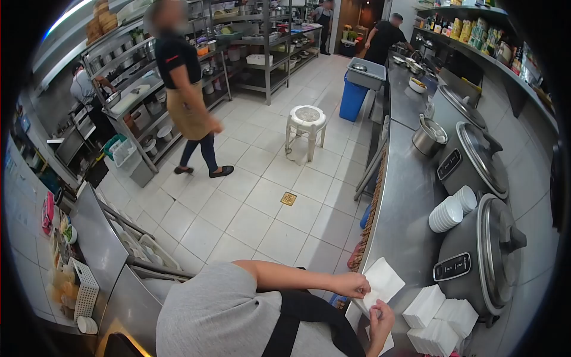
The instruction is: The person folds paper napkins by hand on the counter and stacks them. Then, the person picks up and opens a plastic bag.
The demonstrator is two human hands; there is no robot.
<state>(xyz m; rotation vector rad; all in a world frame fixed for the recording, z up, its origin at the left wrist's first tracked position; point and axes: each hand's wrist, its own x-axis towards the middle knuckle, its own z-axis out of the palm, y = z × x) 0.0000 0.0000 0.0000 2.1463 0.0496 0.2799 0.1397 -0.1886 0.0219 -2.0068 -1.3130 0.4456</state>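
White square paper napkin (382, 281), held at the near end of the long stainless-steel counter (407, 202), is the object being worked by both hands. The hand at the upper edge (352, 284), reaching in from the wearer's left on a bare forearm, pinches the napkin's left edge between thumb and fingers; the hand below (380, 324) closes its fingertips on the lower corner of the same sheet, so that the napkin is lifted slightly off the counter (which hand is which is judged from the arm directions only). Just beside them, toward the right, lie stacks of folded white napkins (440, 321), touching one another in an uneven cluster. Behind the stacks stands a large grey electric rice cooker (482, 256), then a stack of small white bowls (452, 213), a second similar cooker (473, 159), and a steel pot (429, 138). On the tiled floor (250, 208), well apart, are a white plastic stool (307, 124) and a blue bin (352, 98); a person in a black shirt and tan apron (185, 89) walks past the steel shelving (148, 89). Likely hazard: the thin sheet may tear or crease crookedly if the two pinches pull unevenly, and a careless elbow could topple the loose stacks.
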